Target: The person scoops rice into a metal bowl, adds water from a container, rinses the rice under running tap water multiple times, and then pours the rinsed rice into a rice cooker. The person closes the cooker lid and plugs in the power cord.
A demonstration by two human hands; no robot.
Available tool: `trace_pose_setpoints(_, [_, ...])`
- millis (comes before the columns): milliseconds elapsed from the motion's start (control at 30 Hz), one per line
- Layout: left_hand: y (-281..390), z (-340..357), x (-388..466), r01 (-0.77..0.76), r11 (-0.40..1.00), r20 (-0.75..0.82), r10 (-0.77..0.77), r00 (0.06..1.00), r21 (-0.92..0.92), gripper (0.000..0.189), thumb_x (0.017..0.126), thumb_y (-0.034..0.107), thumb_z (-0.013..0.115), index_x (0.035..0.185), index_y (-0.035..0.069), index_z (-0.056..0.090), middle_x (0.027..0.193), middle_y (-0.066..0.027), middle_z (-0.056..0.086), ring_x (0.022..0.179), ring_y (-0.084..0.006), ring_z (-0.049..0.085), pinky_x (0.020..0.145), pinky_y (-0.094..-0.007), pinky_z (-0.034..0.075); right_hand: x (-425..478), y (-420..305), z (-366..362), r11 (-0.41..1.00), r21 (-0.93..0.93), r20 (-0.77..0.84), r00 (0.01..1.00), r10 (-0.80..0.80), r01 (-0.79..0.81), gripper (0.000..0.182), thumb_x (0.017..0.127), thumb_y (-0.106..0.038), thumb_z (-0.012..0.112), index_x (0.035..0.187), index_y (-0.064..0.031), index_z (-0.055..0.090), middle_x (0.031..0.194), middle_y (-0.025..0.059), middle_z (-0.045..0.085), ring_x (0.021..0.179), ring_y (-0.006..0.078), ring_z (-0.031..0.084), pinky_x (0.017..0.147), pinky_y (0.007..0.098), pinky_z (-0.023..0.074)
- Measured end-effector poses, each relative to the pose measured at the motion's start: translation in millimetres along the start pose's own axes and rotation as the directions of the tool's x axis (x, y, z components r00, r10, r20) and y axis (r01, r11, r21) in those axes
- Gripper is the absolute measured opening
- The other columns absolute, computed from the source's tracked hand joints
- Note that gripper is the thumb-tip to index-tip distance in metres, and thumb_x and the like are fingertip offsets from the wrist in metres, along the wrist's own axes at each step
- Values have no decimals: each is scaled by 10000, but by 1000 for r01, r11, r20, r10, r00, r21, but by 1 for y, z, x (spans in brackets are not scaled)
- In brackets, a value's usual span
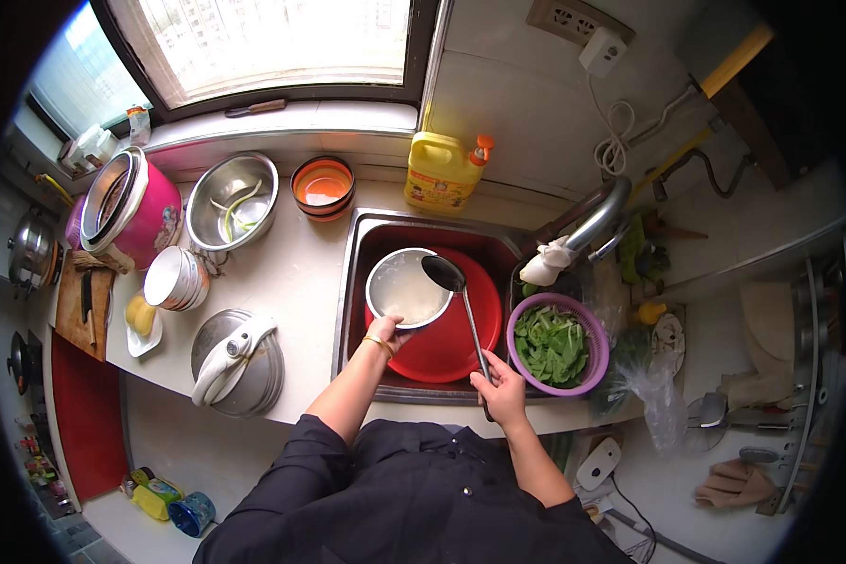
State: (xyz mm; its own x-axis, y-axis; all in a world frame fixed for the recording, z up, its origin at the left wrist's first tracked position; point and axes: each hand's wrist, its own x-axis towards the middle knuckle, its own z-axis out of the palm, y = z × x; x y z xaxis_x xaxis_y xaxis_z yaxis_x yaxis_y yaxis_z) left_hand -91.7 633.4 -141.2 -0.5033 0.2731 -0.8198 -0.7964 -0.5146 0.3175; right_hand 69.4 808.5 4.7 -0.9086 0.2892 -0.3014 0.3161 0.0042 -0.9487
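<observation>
My left hand (393, 331) grips the near rim of a metal bowl (407, 287) with cloudy whitish contents; I cannot tell exactly what they are. The bowl is over the left part of a red plastic basin (474, 331) inside the sink (356, 282). In my right hand (500, 388) is the long handle of a dark ladle (443, 273). Its head is at the bowl's right rim, overlapping it from above. A purple colander (601, 338) full of green leaves (551, 347) stands just right of the basin.
A faucet (599, 211) with a cloth-wrapped spout reaches in from the right. Behind the sink stands a yellow jug (443, 173). Left on the counter are a pressure cooker lid (236, 359), stacked white bowls (176, 278), a steel bowl (264, 183), orange bowls (323, 187) and a pink cooker (148, 218).
</observation>
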Motion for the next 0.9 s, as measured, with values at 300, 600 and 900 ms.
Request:
trace_pose_setpoints(300, [14, -2, 19, 25, 998, -20, -26, 999, -63, 322, 848, -4, 405, 1170, -5, 406, 1094, -171, 527, 969, -288, 564, 761, -392, 538, 11, -11, 3, 999, -36, 17, 1000, -1, 2, 435, 790, -40, 612, 1196, 57, 490, 696, 12, 572, 499, 38, 477, 441, 200, 383])
trace_pose_setpoints(600, [14, -7, 17, 48, 995, 33, -45, 998, -84, 377, 814, -3, 401, 1190, 2, 417, 1130, -169, 538, 984, -340, 572, 758, -353, 545, 17, -16, 8, 1000, -24, 45, 999, 10, -9, 446, 788, -40, 614, 1204, 56, 485, 684, 4, 562, 496, 38, 476, 436, 200, 379])
trace_pose_setpoints(900, [13, -11, 16, 72, 992, 106, -61, 992, -100, 399, 812, 6, 400, 1211, 2, 418, 1122, -170, 560, 976, -409, 574, 709, -331, 558, 15, -11, 7, 1000, -24, 41, 999, 5, -4, 449, 787, -40, 619, 1204, 60, 484, 681, 0, 558, 497, 35, 473, 438, 198, 381])
